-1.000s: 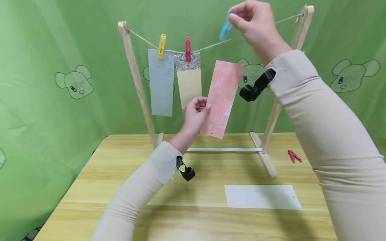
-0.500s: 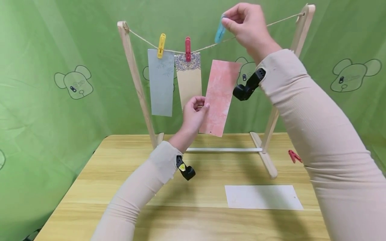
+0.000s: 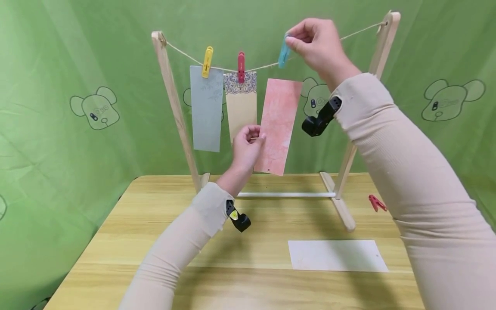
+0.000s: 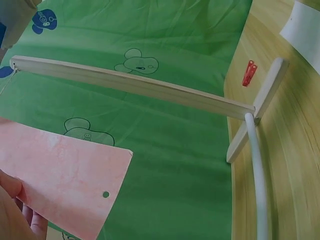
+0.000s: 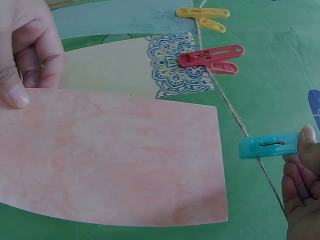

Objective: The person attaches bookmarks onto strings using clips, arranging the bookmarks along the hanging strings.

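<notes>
My left hand (image 3: 248,148) pinches the left edge of a pink bookmark (image 3: 280,122), which stands nearly upright below the string (image 3: 265,67). A small hole shows near the bookmark's lower end in the left wrist view. Above it, my right hand (image 3: 319,45) holds a blue clothespin (image 3: 284,54) between thumb and fingers. The clothespin overlaps the string in the right wrist view (image 5: 270,145), apart from the pink bookmark's top edge. A blue-grey bookmark (image 3: 206,112) hangs by a yellow clothespin (image 3: 207,62). Beside it, a cream patterned bookmark (image 3: 241,103) hangs by a red clothespin (image 3: 241,67).
A wooden frame with a left post (image 3: 174,99) and a right post (image 3: 383,47) carries the string; a white rod (image 3: 286,195) joins its feet. On the table (image 3: 155,241) lie a white bookmark (image 3: 335,255) and another red clothespin (image 3: 376,203). A green curtain hangs behind.
My right hand has brought the blue clothespin left and down to the string. The pink bookmark has shifted slightly left in my left hand.
</notes>
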Demonstrator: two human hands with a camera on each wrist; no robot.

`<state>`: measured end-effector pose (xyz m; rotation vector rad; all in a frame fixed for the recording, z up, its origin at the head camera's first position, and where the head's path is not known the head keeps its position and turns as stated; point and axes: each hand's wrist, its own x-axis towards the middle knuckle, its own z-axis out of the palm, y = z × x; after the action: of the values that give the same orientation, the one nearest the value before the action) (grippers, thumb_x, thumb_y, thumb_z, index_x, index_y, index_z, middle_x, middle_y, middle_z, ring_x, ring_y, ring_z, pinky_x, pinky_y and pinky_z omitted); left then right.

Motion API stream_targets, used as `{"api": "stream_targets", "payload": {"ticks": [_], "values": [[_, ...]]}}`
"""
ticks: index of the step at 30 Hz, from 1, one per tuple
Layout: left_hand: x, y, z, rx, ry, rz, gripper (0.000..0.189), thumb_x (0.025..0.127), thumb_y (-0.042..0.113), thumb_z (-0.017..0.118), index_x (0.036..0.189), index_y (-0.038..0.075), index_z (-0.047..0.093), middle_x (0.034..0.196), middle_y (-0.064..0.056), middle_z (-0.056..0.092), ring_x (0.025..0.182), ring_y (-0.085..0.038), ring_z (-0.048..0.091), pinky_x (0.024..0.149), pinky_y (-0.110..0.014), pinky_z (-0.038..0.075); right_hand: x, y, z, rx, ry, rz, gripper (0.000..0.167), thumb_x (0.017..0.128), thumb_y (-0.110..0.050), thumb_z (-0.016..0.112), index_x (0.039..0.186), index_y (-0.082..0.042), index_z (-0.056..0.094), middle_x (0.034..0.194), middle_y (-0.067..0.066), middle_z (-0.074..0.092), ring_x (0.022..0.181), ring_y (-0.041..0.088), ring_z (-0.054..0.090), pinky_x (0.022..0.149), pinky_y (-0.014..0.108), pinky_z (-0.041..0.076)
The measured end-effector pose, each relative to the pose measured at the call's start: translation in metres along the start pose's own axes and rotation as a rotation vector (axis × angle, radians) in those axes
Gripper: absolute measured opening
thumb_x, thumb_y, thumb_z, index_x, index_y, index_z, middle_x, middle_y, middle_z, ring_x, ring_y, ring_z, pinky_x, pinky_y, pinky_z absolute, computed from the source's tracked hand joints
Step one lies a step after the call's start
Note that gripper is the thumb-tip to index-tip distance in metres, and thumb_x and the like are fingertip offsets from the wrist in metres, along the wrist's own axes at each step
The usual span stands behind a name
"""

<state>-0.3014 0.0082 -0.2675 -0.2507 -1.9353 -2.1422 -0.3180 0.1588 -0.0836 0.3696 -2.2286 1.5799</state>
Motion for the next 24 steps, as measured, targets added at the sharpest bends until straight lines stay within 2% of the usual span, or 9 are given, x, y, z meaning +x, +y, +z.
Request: {"api": "stream_targets", "payload": {"ticks": [4,10,24], "values": [[0.001,-0.001,0.0,0.013,0.012,-0.004,0.019,0.085,-0.005,0.062,0.104,-0.003,0.06,0.093,-0.008,0.062,0.081,-0.011,0.055,0.076,-0.021,0.051,0.0,0.004,0.002,-0.031,-0.02,-0.004,0.005,0.089,-0.009,0.064,0.087,-0.013,0.063,0.081,-0.004,0.058,0.075,0.007,0.049,0.068,0.014,0.042],[0.004,-0.004,-0.001,0.011,0.034,-0.021,0.02,0.085,-0.005,0.062,0.105,-0.003,0.06,0.093,-0.008,0.061,0.081,-0.011,0.055,0.076,-0.02,0.051,-0.001,0.009,0.002,-0.08,-0.042,0.018,0.003,0.09,-0.01,0.063,0.09,-0.012,0.063,0.08,-0.004,0.057,0.075,0.007,0.049,0.068,0.014,0.043],[0.008,-0.004,-0.001,0.0,0.066,-0.009,0.019,0.086,-0.004,0.063,0.104,-0.003,0.06,0.093,-0.01,0.062,0.08,-0.011,0.055,0.077,-0.021,0.051,-0.003,0.013,0.008,-0.129,-0.086,0.04,0.004,0.091,-0.015,0.062,0.094,-0.012,0.063,0.086,-0.003,0.058,0.079,0.008,0.05,0.074,0.017,0.044]]}}
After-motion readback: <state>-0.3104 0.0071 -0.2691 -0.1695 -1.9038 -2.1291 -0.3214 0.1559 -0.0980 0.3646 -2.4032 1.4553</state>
